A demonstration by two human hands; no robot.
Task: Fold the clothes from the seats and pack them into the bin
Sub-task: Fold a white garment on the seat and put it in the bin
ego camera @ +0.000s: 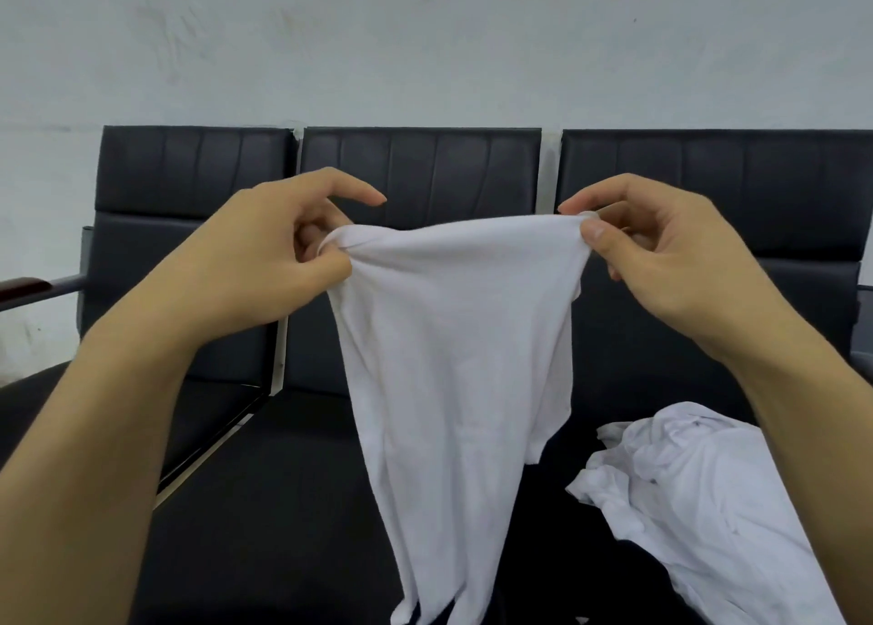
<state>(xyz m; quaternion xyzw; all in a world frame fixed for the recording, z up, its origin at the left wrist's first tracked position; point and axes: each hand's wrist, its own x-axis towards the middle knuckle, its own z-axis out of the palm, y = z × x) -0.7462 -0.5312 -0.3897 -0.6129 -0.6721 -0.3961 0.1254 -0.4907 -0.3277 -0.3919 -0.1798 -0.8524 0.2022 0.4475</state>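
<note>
Both bare arms reach up and forward, left hand [278,265] pinching with thumb and bent fingers, pointer finger sticking out, right hand [661,256] pinching with thumb and fingertip

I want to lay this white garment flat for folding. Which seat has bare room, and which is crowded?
The left seat shows bare cushion, bordered by the metal frame rail. The middle seat is bare left of the hanging white garment, which the left hand and right hand pinch. The right seat is crowded: a crumpled white garment lies there.

A scuffed pale wall [425,43] rises behind, with a wooden armrest [23,288] at left.
</note>
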